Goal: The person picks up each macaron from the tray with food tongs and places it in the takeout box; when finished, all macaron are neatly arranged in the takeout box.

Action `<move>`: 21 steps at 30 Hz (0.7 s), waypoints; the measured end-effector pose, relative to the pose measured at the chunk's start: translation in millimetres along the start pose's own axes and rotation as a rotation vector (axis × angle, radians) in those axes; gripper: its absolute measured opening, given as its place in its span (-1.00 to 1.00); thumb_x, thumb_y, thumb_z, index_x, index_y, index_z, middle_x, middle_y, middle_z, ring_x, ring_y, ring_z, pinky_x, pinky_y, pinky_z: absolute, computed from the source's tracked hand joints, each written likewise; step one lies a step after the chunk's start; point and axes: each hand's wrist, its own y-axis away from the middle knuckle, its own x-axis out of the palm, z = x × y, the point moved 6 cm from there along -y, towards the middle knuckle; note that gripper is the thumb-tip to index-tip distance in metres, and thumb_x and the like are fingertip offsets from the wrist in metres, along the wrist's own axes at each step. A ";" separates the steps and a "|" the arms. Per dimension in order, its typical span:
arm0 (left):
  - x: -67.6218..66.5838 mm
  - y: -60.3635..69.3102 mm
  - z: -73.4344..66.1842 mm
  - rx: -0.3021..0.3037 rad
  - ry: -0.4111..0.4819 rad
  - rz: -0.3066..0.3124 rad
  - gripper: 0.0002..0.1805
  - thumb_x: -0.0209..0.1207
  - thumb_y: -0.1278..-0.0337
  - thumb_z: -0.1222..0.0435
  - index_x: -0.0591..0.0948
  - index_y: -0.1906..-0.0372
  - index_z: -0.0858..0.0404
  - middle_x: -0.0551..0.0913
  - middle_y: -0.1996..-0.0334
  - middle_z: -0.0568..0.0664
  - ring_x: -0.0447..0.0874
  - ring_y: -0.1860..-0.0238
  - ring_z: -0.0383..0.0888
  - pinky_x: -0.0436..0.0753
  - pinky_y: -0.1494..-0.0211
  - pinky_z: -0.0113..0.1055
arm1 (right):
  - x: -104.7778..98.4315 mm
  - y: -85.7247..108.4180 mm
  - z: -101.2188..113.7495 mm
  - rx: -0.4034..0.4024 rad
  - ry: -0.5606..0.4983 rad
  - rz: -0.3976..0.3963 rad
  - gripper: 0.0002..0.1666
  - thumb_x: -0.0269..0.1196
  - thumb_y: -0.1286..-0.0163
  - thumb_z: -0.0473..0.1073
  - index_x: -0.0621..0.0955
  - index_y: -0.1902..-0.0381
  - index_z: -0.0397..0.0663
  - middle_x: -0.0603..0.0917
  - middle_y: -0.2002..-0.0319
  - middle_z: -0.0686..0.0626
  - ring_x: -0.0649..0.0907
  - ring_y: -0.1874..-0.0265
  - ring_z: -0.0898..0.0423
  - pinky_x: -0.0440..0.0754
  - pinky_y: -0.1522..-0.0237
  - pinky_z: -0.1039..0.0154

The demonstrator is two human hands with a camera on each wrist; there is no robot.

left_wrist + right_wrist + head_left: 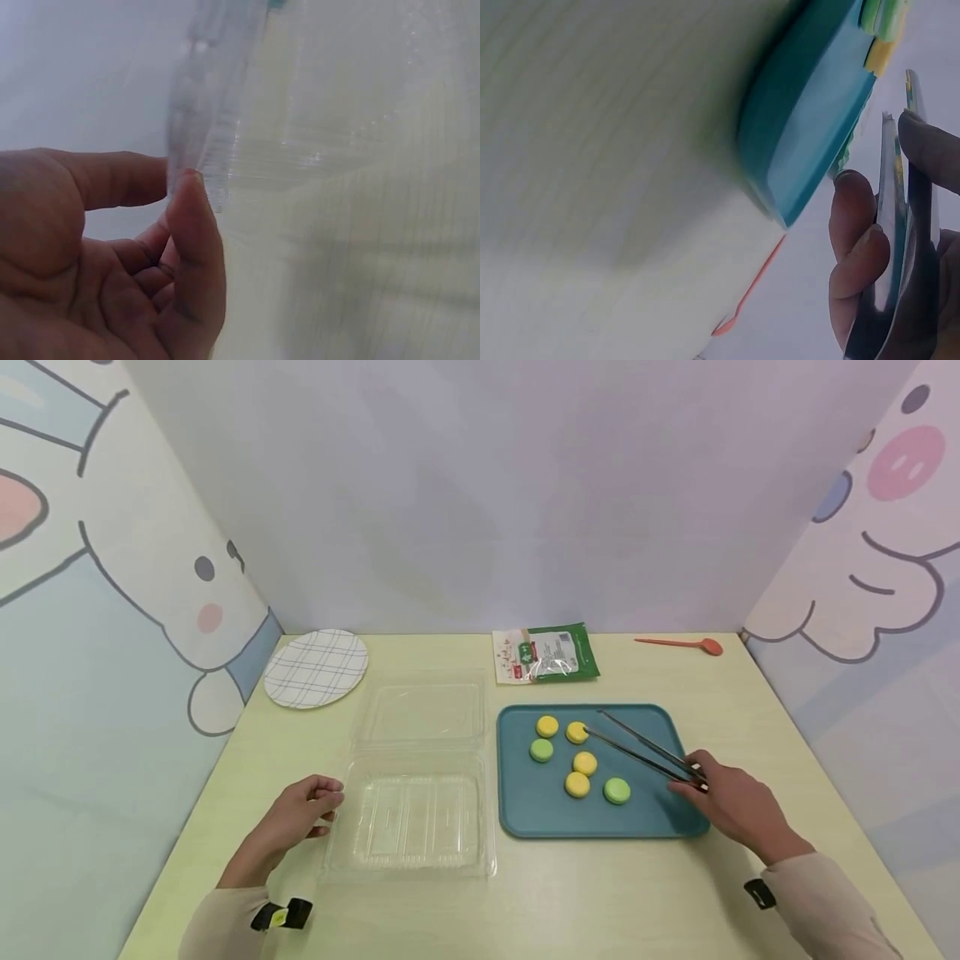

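Observation:
My right hand (738,802) holds metal tongs (651,744) over the right side of a teal tray (525,822). Their two arms stand apart, and one tip is at a yellow macaron (575,734); whether it touches cannot be told. Several yellow macarons and two green ones, such as the green macaron (617,791), lie on the tray. In the right wrist view, thumb and fingers grip the tongs (889,255) on both sides. My left hand (296,814) pinches the left edge of a clear plastic box (420,870), whose lid (427,710) lies folded back behind it.
A checked round plate (317,668) lies at the back left. Behind the tray are a green and white packet (546,654) and, to the right, a red spoon (678,644). Walls (480,493) close the table (570,902) at the back and sides.

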 end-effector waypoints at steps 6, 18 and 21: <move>-1.0 -1.0 0.5 -0.018 -0.002 -0.004 -0.65 0.09 -0.48 0.29 0.44 -0.15 0.48 0.55 0.21 0.12 0.54 0.27 -0.08 0.65 0.31 -0.24 | -0.5 -7.0 10.0 -0.045 0.035 0.000 -0.42 0.39 -0.31 0.16 0.53 -0.03 -0.13 0.71 0.37 0.01 0.63 0.51 0.12 0.50 0.59 0.09; -1.3 -1.8 1.4 -0.008 0.005 -0.008 -0.65 0.09 -0.48 0.28 0.44 -0.15 0.47 0.55 0.20 0.12 0.54 0.27 -0.08 0.65 0.30 -0.24 | 3.9 -15.8 20.7 -0.107 0.070 -0.033 -0.51 0.45 -0.25 0.07 0.54 0.04 -0.07 0.55 0.57 0.13 0.49 0.65 0.21 0.40 0.67 0.15; -0.8 -2.1 3.4 -0.017 0.008 -0.013 -0.65 0.09 -0.48 0.29 0.44 -0.15 0.47 0.55 0.20 0.12 0.54 0.27 -0.08 0.65 0.31 -0.24 | 5.3 -15.7 22.4 -0.112 0.064 -0.030 -0.53 0.44 -0.26 0.07 0.54 0.05 -0.06 0.54 0.59 0.12 0.48 0.66 0.20 0.39 0.68 0.15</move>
